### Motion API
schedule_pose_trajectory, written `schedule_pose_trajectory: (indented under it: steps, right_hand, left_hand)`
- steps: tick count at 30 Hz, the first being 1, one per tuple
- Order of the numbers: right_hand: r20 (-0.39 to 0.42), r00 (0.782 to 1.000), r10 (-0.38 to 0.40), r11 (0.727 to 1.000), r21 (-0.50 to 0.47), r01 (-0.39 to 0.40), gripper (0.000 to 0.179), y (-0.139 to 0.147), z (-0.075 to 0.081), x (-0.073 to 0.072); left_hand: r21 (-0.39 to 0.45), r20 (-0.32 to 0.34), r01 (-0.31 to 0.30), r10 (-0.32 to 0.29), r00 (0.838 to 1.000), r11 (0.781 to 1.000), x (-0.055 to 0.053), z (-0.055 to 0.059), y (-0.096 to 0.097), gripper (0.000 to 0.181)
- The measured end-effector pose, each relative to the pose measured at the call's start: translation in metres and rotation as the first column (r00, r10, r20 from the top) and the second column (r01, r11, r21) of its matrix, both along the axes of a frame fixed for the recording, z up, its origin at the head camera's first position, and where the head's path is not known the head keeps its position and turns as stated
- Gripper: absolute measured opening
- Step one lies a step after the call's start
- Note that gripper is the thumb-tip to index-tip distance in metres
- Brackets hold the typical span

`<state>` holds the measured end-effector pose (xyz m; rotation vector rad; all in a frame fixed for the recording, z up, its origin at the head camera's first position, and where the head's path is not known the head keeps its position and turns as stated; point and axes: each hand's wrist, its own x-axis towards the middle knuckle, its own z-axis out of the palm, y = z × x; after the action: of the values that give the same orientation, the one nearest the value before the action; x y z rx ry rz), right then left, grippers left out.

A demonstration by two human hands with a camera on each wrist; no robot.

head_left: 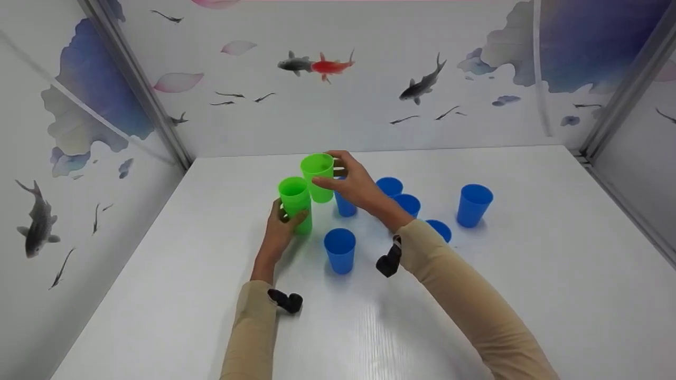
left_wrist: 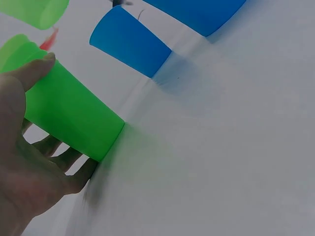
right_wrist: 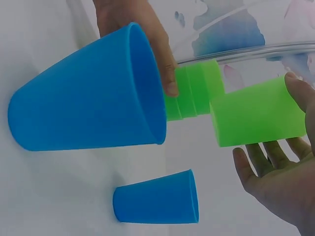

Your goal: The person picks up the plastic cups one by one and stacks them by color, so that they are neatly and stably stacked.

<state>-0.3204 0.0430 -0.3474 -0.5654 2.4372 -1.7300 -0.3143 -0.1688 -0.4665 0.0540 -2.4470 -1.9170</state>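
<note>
My left hand (head_left: 278,232) grips a stack of nested green cups (head_left: 302,224), thumb on one side and fingers on the other. The stack stands upright on the table, as the left wrist view shows with its base (left_wrist: 101,137) at the surface. Up beside the stack's top, my right hand (head_left: 359,182) holds another green cup (head_left: 318,177) with its mouth upward. In the right wrist view this cup (right_wrist: 261,113) has its base near the stack's rim (right_wrist: 216,81). Closest to the hands are a blue cup (head_left: 340,256) in front and another blue cup (head_left: 346,205) behind.
More blue cups stand upright to the right: one behind the right wrist (head_left: 390,184), another beside it (head_left: 409,205), and one partly hidden by the sleeve (head_left: 441,230). Farther right a blue cup (head_left: 473,206) stands alone. White printed walls enclose the white table (head_left: 158,295).
</note>
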Motion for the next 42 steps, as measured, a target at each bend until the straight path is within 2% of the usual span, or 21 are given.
schedule_pose_trajectory:
  steps: [9,14,19,24,35,42]
  right_hand:
    - [0.004,1.000,0.022,0.998,-0.059,-0.021,0.069,-0.020,0.020,0.002]
    - [0.001,0.999,0.032,0.996,-0.087,-0.031,0.070,-0.030,0.024,0.002]
    - [0.018,0.999,0.037,0.992,-0.117,-0.035,0.069,-0.039,0.022,0.000]
    - [0.029,0.999,0.014,0.988,-0.153,-0.009,0.069,-0.045,0.018,-0.005]
    - [0.016,1.000,-0.015,0.992,-0.124,0.017,0.069,-0.054,0.006,-0.006]
    - [0.005,1.000,-0.003,0.993,-0.114,0.003,0.078,-0.058,-0.001,-0.003]
  left_hand:
    - [-0.021,0.038,-0.001,0.001,0.999,1.000,0.000,0.000,-0.001,0.090]
    - [-0.025,0.057,-0.011,0.013,0.998,1.000,-0.002,0.004,-0.001,0.088]
    - [-0.042,0.081,-0.016,0.019,0.997,0.999,-0.003,0.004,0.000,0.088]
    - [-0.044,0.068,-0.013,0.016,0.998,0.999,-0.005,0.003,-0.001,0.089]
    - [-0.052,0.061,-0.017,0.020,0.998,0.999,-0.003,0.004,0.001,0.091]
    - [-0.032,0.065,-0.004,0.006,0.998,0.999,-0.002,0.004,0.000,0.094]
